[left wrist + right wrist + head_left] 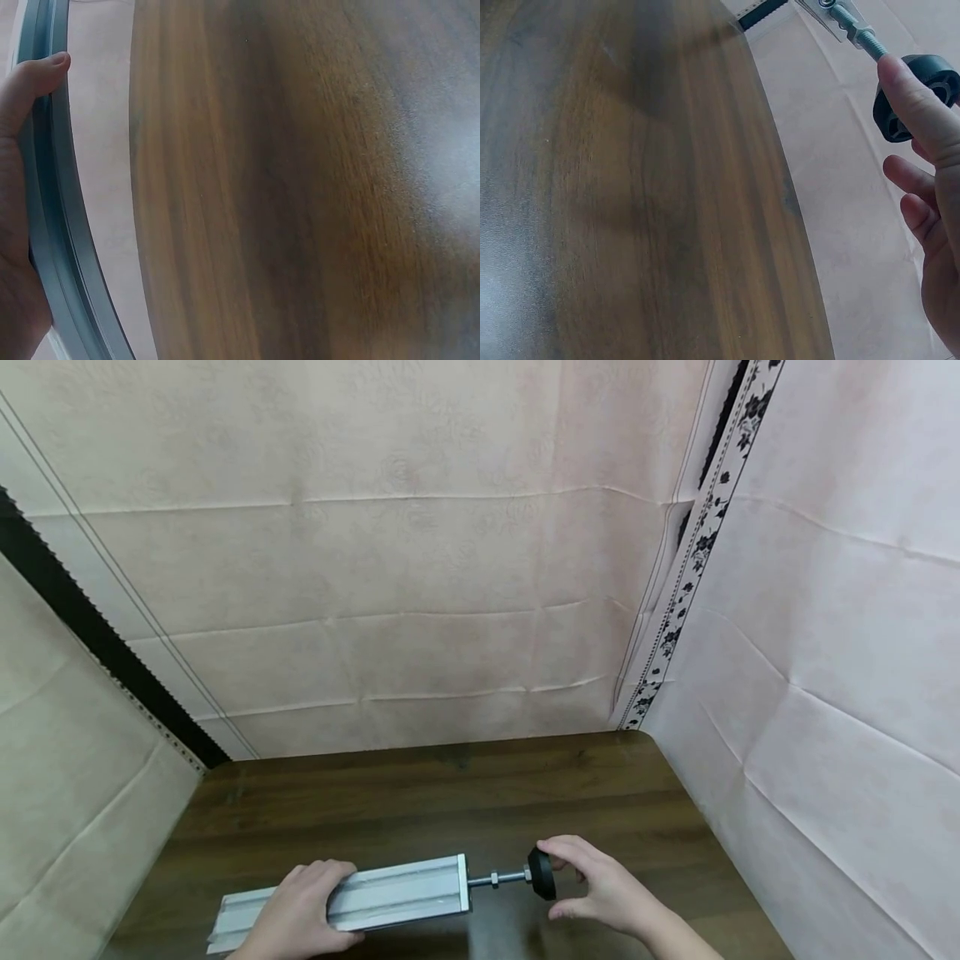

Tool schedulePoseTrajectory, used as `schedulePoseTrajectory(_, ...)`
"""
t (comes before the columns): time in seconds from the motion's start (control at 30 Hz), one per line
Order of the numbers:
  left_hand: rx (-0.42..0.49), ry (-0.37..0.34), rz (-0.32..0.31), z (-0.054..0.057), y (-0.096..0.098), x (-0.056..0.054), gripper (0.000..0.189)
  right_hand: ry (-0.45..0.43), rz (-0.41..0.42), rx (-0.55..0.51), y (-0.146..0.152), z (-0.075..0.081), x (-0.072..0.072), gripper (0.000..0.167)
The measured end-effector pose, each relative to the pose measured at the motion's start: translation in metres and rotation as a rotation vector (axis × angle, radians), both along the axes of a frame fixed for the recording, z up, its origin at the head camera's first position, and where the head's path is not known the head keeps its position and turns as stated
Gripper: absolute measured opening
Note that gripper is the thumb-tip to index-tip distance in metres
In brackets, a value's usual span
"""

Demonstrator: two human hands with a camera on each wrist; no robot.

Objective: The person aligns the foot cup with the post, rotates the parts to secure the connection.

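Note:
A silvery aluminium profile [405, 890] is held above the table in the head view, lying nearly level. My left hand [300, 906] grips it around its middle, the thumb on the near edge. In the left wrist view the left thumb [41, 79] presses along the grooved profile [56, 180]. From the profile's right end sticks out a threaded rod [510, 877] with a nut, ending in a black levelling foot [542, 874]. My right hand [600, 885] holds this foot with curled fingers at its rim. In the right wrist view a digit lies across the black foot [892, 116].
A brown wood-grain table [420, 802] lies beneath the hands. Pale creased cloth hangs behind it [420, 568] and at both sides. A black strip [97, 618] runs down the left corner, and a floral border [697, 552] down the right one.

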State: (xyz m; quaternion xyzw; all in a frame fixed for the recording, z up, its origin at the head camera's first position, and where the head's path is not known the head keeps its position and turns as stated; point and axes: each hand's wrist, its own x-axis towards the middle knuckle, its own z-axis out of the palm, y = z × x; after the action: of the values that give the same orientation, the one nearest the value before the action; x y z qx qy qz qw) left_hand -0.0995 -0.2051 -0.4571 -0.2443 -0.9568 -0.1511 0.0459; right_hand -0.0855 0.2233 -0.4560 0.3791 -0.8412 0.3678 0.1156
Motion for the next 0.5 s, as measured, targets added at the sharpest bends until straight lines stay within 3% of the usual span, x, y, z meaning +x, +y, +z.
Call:
schedulePoseTrajectory(0.23, 0.001, -0.010, -0.004, 0.0001, 0.0022, -0.0006, 0.072, 0.031, 0.006, -0.041, -0.0012, -0.0025, -0.0013, 0.071)
schedulePoseTrajectory(0.5, -0.004, -0.028, -0.017, -0.0015, 0.0020, 0.0008, 0.069, -0.243, -0.055, -0.083, -0.0014, -0.0065, 0.0018, 0.070)
